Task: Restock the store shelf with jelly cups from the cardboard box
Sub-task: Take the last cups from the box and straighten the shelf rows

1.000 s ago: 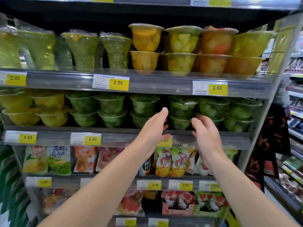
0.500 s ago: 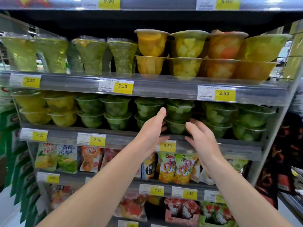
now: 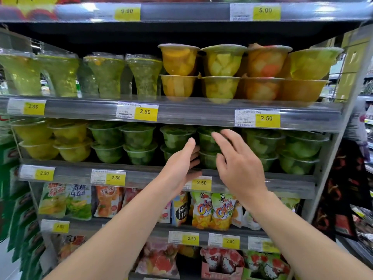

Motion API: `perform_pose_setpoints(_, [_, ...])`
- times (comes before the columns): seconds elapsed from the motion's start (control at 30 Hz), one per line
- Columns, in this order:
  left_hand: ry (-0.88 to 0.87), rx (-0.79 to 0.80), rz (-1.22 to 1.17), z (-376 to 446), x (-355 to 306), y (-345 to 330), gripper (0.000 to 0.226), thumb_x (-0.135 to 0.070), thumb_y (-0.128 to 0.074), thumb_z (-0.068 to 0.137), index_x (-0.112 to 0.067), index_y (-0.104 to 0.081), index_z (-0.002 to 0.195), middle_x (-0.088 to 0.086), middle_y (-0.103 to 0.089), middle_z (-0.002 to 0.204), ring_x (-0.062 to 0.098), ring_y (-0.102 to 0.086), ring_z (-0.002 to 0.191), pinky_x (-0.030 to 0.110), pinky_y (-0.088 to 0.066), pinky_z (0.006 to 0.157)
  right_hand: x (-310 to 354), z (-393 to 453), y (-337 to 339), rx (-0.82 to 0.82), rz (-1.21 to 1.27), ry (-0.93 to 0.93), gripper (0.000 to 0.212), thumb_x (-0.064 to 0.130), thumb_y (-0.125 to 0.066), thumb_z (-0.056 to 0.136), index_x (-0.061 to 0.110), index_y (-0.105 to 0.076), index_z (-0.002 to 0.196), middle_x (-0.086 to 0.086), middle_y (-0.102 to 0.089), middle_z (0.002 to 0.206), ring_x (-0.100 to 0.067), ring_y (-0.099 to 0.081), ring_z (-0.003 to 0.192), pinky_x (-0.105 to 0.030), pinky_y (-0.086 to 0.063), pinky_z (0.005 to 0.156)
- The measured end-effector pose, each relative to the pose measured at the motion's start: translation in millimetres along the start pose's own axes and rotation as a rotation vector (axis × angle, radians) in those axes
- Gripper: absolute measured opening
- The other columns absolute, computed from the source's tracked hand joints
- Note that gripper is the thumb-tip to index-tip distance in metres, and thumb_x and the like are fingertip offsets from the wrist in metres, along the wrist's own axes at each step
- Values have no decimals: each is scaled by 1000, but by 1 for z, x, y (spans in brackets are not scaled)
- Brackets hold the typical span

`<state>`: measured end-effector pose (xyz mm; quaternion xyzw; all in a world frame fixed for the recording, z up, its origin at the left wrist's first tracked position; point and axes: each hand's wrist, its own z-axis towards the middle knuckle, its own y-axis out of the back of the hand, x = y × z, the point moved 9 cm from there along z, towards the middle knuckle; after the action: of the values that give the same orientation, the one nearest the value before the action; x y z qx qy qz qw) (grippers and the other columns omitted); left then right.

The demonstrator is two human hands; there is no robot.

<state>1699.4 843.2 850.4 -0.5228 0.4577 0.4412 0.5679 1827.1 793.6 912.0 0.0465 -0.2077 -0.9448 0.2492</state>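
left hand (image 3: 181,164) empty, fingers straight | right hand (image 3: 236,164) empty, fingers spread | green jelly cups (image 3: 209,147) stacked two high on middle shelf (image 3: 153,175), directly ahead between both hands; right fingertips nearer | cardboard box not in view

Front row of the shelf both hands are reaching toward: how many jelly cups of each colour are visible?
yellow cups: 4
green cups: 12, some partly behind the left hand and right hand
Total: 16
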Motion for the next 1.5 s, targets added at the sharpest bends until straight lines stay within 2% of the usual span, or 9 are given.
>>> perform_pose_setpoints(0.1, [-2,-1,5,0,0,0,56,-51,-40,102,-16,-47,146,3,-51,148,19,-50,132,42,-50,102,7,5,-10,61,-82,76,55,6,-55,85,16,-55,139,-1,-55,138,-24,-65,94,-32,-57,58])
perform_pose_setpoints(0.43, [-7,45,-4,2,1,0,61,-52,-37,102,-13,-42,149,6,-46,152,21,-47,136,45,-47,106,-27,1,7,111,-192,-28,59,14,-65,79,13,-54,137,-4,-54,136,-28,-63,94,-28,-48,50])
perform_pose_setpoints(0.53, [-6,36,-2,2,1,0,60,-52,-37,103,-14,-44,148,5,-47,151,20,-48,135,46,-48,105,-14,-1,5,114,-130,41,64,12,-60,81,14,-49,143,-1,-51,142,-24,-65,96,-31,-54,51])
perform_pose_setpoints(0.67, [-2,31,-8,3,2,1,58,-52,-37,103,-15,-45,147,5,-48,150,20,-48,135,47,-48,105,-3,-7,-9,204,-129,96,69,15,-52,81,19,-41,149,3,-44,151,-20,-63,88,-30,-51,45])
perform_pose_setpoints(0.87, [0,34,-4,3,2,2,59,-53,-37,103,-15,-46,147,5,-47,151,20,-48,135,47,-48,106,-19,-13,-1,188,-175,32,74,12,-62,78,20,-41,149,0,-42,151,-21,-60,90,-23,-42,40])
perform_pose_setpoints(1.17, [-6,51,-4,3,2,1,58,-52,-37,103,-15,-45,147,5,-46,152,20,-48,135,41,-52,97,-35,-23,5,176,-106,-103,80,16,-62,81,18,-29,154,-1,-37,154,-26,-61,112,-29,-54,57])
perform_pose_setpoints(1.33, [-10,47,4,3,1,0,59,-53,-38,102,-15,-44,148,6,-46,152,21,-48,134,44,-50,102,-27,-27,-5,242,-59,-98,80,17,-60,83,21,-25,155,3,-27,159,-20,-63,96,-23,-42,55])
perform_pose_setpoints(1.43, [-11,49,10,2,1,0,59,-53,-37,102,-15,-44,148,6,-45,152,21,-48,135,43,-51,100,-38,-29,-11,276,15,-207,84,20,-61,85,29,-16,156,11,-13,162,-15,-63,89,-30,-52,63])
perform_pose_setpoints(1.5, [-11,46,16,2,1,0,60,-53,-37,103,-15,-43,148,6,-45,153,21,-48,135,42,-52,98,-41,-30,-16,310,173,-283,86,19,-63,85,34,-15,156,22,-8,161,-7,-63,80,-33,-56,70])
